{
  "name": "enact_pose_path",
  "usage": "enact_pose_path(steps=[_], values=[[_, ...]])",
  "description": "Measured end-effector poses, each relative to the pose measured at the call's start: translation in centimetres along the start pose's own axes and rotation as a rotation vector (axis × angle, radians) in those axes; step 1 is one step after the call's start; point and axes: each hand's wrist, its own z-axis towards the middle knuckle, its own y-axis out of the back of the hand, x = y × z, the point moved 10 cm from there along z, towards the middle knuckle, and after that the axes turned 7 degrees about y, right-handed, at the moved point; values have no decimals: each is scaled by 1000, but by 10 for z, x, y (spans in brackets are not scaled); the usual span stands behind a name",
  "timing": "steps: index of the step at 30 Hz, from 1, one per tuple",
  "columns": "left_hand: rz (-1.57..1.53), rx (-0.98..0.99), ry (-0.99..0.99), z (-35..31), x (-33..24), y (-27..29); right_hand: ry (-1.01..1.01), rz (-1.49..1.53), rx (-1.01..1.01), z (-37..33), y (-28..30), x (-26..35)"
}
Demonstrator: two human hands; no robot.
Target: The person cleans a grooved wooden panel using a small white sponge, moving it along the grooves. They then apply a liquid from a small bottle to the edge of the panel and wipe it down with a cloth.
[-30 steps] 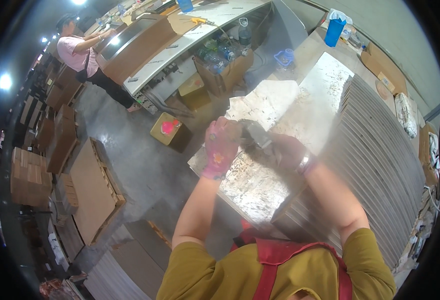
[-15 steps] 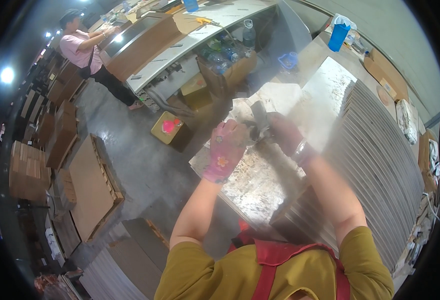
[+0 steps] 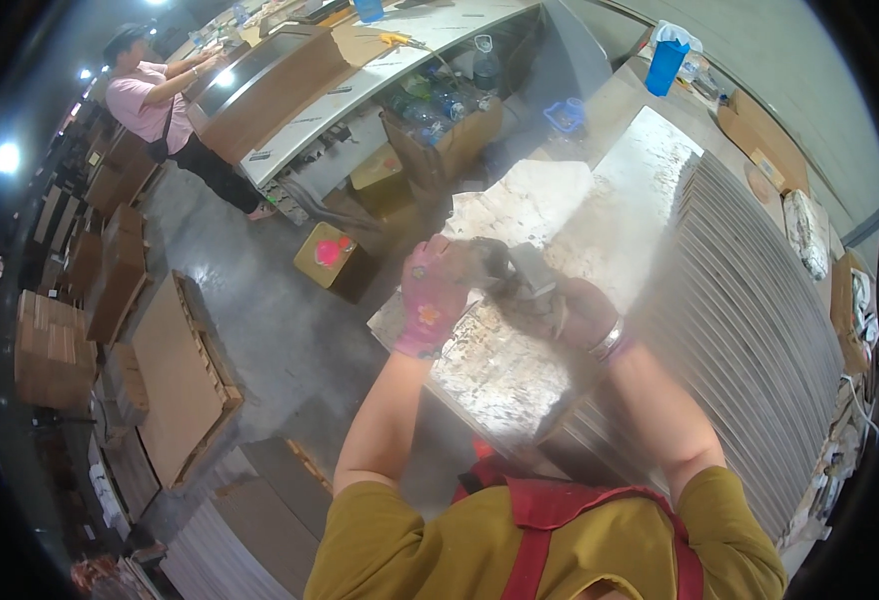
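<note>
Over a pale, stained board [image 3: 505, 385], my two gloved hands meet near each other. My left hand [image 3: 432, 295], in a pink flowered glove, is closed at a dark, blurred bundle [image 3: 490, 262] whose kind I cannot make out. My right hand [image 3: 590, 315], in a dark reddish glove, is closed around a grey flat-bladed piece [image 3: 534, 268]; its handle is hidden in the fingers. The blade lies beside the dark bundle. To the right of my right hand stands a long row of thin grey panels [image 3: 750, 340] set close together.
A white board [image 3: 640, 165] lies beyond my hands. A blue cup [image 3: 667, 68] and an opened carton [image 3: 765, 140] stand at the far right. Left of the board is a yellowish tin [image 3: 328, 258] on the floor. A person [image 3: 150, 95] works at a bench. Stacked panels [image 3: 185, 380] lie left.
The grey blade has tipped from upright to slanting down toward my right hand. My right hand has moved lower and a little nearer. The whole view has shifted slightly.
</note>
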Motion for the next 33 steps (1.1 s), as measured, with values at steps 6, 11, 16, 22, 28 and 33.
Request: enact_pose_path(steps=[6,11,16,22,28,33], values=[[83,128,49,-7,13,-19,193,-81,-74,6,-19,21],[-42,92,63,-4,15,-27,465,-845,-52,30,-4,61],[-88,157,139,-8,22,-32,435,-1107,-72,24,-40,67],[-81,217,208,-9,34,-36,430,-1326,49,17,-31,59],[-84,67,-33,-1,24,-26,234,-433,118,-27,43,43],[57,37,-58,1,24,5,419,-7,53,-131,36,56]])
